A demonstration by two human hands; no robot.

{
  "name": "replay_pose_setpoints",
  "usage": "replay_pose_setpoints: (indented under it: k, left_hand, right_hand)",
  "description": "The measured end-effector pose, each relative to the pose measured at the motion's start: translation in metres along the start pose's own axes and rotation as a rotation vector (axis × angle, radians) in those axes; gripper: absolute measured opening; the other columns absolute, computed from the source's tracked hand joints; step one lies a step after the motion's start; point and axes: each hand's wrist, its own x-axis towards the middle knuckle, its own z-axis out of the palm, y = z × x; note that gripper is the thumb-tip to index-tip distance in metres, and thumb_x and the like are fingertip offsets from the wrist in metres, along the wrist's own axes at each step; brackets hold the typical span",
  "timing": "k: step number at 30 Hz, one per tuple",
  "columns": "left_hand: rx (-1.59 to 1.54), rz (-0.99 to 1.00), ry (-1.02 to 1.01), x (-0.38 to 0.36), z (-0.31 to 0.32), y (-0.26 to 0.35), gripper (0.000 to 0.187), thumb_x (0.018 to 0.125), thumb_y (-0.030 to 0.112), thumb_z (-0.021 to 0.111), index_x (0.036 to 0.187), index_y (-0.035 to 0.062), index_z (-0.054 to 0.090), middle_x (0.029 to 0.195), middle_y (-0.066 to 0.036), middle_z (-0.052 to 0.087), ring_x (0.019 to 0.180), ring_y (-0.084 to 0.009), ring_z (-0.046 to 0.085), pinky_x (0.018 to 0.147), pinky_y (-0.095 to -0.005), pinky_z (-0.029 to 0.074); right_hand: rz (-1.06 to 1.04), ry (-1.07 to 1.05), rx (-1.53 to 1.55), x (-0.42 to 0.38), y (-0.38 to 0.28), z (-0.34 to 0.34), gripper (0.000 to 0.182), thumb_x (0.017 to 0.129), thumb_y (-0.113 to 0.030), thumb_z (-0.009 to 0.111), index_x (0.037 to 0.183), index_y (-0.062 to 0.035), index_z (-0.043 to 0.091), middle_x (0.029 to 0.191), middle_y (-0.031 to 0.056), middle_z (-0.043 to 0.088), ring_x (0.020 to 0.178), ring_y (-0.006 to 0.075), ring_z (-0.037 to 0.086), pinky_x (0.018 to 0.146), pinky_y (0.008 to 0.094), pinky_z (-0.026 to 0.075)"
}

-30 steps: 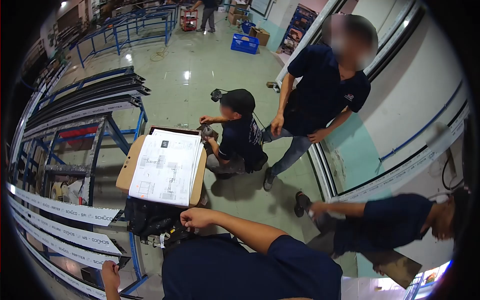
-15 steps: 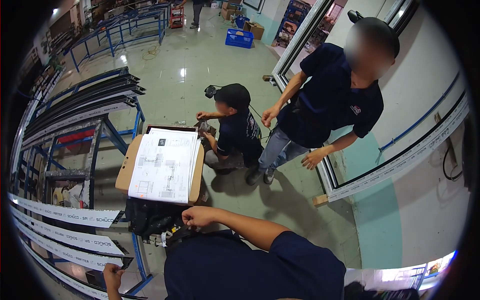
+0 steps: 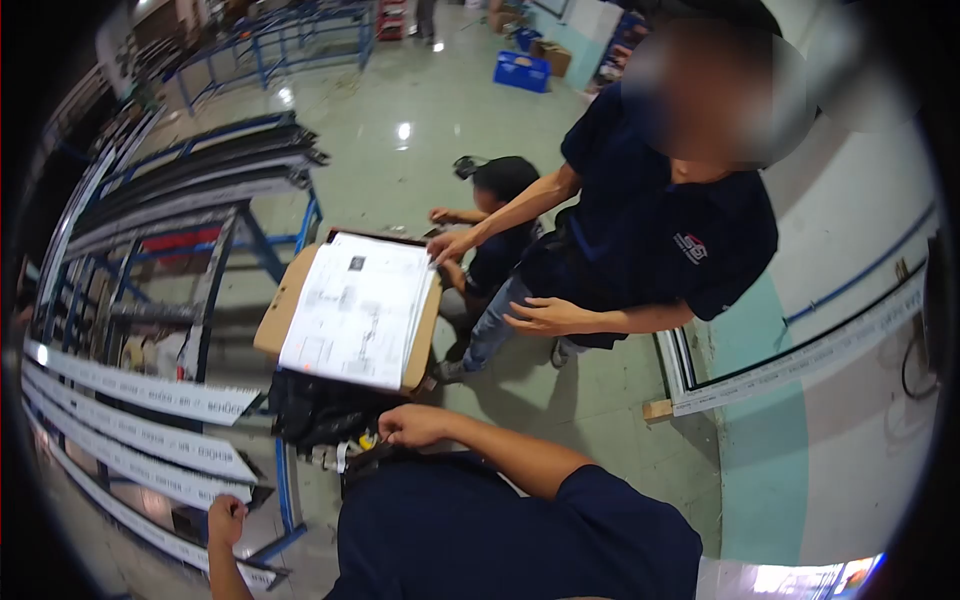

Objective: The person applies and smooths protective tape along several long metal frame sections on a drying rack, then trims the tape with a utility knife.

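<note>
My left hand (image 3: pixel 228 520) is closed at the end of a white-taped profile (image 3: pixel 160 475) on the rack; whether its fingers grip the profile is unclear. My right hand (image 3: pixel 412 427) is closed in front of my body, near a black bag (image 3: pixel 320 410) and a small yellow item (image 3: pixel 367 441); what it holds, if anything, is hidden. Beyond it, printed drawings (image 3: pixel 360 310) lie on a cardboard box (image 3: pixel 282 305). A standing co-worker's hand (image 3: pixel 455 245) touches the papers' right edge.
The standing co-worker (image 3: pixel 670 200) is at the right of the box. Another person (image 3: pixel 505 185) crouches behind it. A blue metal rack (image 3: pixel 260 245) with dark profiles stands at the left. A large window frame (image 3: pixel 740 380) leans against the right wall.
The standing co-worker has come closer and reached one hand to the papers. The view has shifted slightly. Both my hands keep nearly the same places.
</note>
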Motion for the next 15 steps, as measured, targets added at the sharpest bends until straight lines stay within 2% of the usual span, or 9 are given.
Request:
replay_pose_setpoints:
  k: [1, 2, 5, 7, 8, 11, 15]
  left_hand:
    - [0.05, 0.038, 0.037, -0.003, 0.003, -0.005, 0.015, 0.074, 0.014, 0.073, 0.076, 0.0025, 0.063, 0.077, -0.017, 0.06, 0.075, -0.032, 0.061, 0.068, -0.0401, 0.049]
    - [0.029, -0.02, 0.044, -0.009, -0.001, 0.01, 0.02, 0.076, 0.019, 0.072, 0.078, 0.0019, 0.063, 0.078, -0.017, 0.061, 0.075, -0.0326, 0.061, 0.069, -0.0403, 0.049]
    - [0.026, 0.049, 0.099, -0.019, -0.003, 0.019, 0.036, 0.065, 0.021, 0.085, 0.083, 0.0016, 0.061, 0.078, -0.014, 0.059, 0.073, -0.029, 0.057, 0.065, -0.0374, 0.046]
    - [-0.03, 0.064, 0.13, -0.021, 0.001, 0.013, 0.031, 0.066, 0.015, 0.084, 0.084, 0.0021, 0.063, 0.083, -0.011, 0.06, 0.075, -0.0262, 0.058, 0.067, -0.0352, 0.047]
    - [-0.123, 0.043, 0.148, -0.021, 0.003, 0.012, 0.028, 0.067, 0.01, 0.083, 0.086, 0.0023, 0.064, 0.084, -0.01, 0.06, 0.075, -0.0242, 0.059, 0.068, -0.0333, 0.047]
    - [-0.099, -0.02, 0.099, -0.018, -0.005, 0.025, 0.021, 0.071, 0.006, 0.079, 0.085, 0.0028, 0.065, 0.083, -0.009, 0.059, 0.075, -0.0213, 0.058, 0.068, -0.032, 0.047]
    - [-0.124, -0.056, 0.094, -0.016, -0.004, 0.026, 0.017, 0.073, 0.006, 0.077, 0.085, 0.0026, 0.065, 0.083, -0.01, 0.059, 0.074, -0.0225, 0.058, 0.068, -0.0319, 0.047]
  right_hand:
    - [-0.056, 0.018, -0.037, 0.001, 0.003, 0.002, 0.012, 0.083, -0.013, 0.064, 0.092, -0.0053, 0.062, 0.083, 0.0084, 0.065, 0.081, 0.0202, 0.062, 0.072, 0.036, 0.049]
    - [-0.067, 0.057, -0.043, -0.001, 0.002, 0.003, 0.013, 0.083, -0.015, 0.065, 0.093, -0.0068, 0.063, 0.085, 0.0085, 0.066, 0.083, 0.0207, 0.063, 0.074, 0.0362, 0.05]
    - [-0.061, 0.01, 0.074, -0.002, 0.008, 0.004, 0.008, 0.086, -0.01, 0.062, 0.092, -0.0057, 0.061, 0.086, 0.0045, 0.064, 0.083, 0.0156, 0.06, 0.076, 0.0325, 0.05]
    - [-0.042, 0.037, 0.065, -0.003, 0.005, 0.003, 0.011, 0.083, -0.011, 0.064, 0.091, -0.0042, 0.062, 0.086, 0.0083, 0.067, 0.082, 0.0216, 0.064, 0.075, 0.0347, 0.05]
    - [-0.016, 0.011, 0.087, -0.003, 0.001, 0.003, 0.01, 0.084, -0.011, 0.064, 0.091, -0.0041, 0.061, 0.084, 0.0078, 0.067, 0.08, 0.0202, 0.063, 0.074, 0.0342, 0.05]
    - [0.034, -0.037, 0.14, -0.003, -0.006, 0.006, 0.008, 0.086, -0.009, 0.062, 0.09, -0.0034, 0.059, 0.08, 0.0057, 0.063, 0.076, 0.0158, 0.058, 0.071, 0.0316, 0.047]
    - [0.03, -0.088, 0.151, 0.001, -0.021, 0.005, 0.005, 0.089, -0.006, 0.059, 0.091, -0.0033, 0.056, 0.08, 0.0024, 0.061, 0.076, 0.0121, 0.054, 0.071, 0.0283, 0.046]
